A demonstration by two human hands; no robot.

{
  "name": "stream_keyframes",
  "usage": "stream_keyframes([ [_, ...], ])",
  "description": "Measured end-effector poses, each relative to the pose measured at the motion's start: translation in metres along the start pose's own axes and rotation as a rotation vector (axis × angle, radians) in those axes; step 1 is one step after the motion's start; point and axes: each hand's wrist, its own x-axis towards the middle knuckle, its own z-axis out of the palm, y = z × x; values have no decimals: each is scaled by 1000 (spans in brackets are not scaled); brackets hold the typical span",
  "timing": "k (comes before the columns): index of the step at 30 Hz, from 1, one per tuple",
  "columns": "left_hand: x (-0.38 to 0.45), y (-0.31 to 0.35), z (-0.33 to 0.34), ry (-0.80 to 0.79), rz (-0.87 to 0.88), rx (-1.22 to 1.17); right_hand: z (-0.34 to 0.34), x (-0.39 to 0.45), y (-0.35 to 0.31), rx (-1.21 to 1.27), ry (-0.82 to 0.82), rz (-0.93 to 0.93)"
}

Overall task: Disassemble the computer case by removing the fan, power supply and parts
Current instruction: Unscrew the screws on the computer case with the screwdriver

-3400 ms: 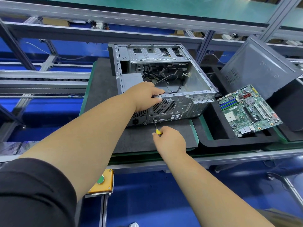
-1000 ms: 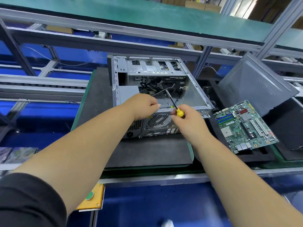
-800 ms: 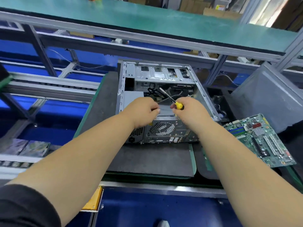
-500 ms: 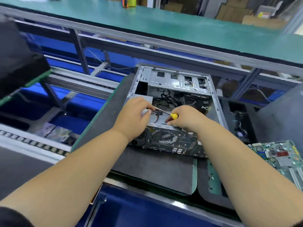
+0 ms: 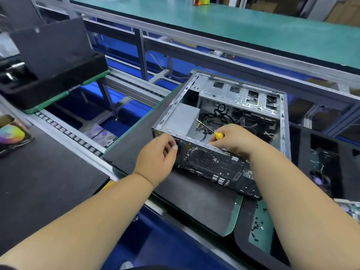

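Observation:
The open computer case (image 5: 282,121) lies on its side on a dark foam mat (image 5: 194,199), rear panel facing me. Inside are the grey power supply (image 5: 181,119) at the left and black cables (image 5: 218,114). The round fan grille (image 5: 201,157) shows in the rear panel. My right hand (image 5: 235,143) rests on the case's top rear edge and grips a yellow-handled screwdriver (image 5: 219,135), its shaft pointing up-left into the case. My left hand (image 5: 157,154) is at the rear panel's left end with fingers curled; whether they hold anything is hidden.
Several loose black screws (image 5: 257,228) lie on a green pallet at the lower right. A motherboard (image 5: 350,207) peeks in at the right edge. A black foam tray (image 5: 319,172) sits right of the case. A roller conveyor (image 5: 68,131) and a black panel (image 5: 48,51) stand left.
My view has swung left and closer. My left hand dropped from the top edge near the screwdriver tip to the rear panel's left end. My right hand still holds the screwdriver over the case.

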Motion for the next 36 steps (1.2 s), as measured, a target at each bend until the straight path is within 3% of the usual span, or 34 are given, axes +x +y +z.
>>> stream_keyframes([
  [4,-21,-11,27,-219,-359,-70,2,2,9,60,17,-11],
  [6,-21,-12,37,-253,-548,-165,3,3,11,90,44,-41],
  [15,0,4,56,-91,-1157,-762,7,8,15,203,95,-60],
  [22,1,11,60,-76,-1241,-836,10,8,6,173,88,-153],
  [36,14,28,86,67,-1445,-889,14,11,13,212,74,-144],
])
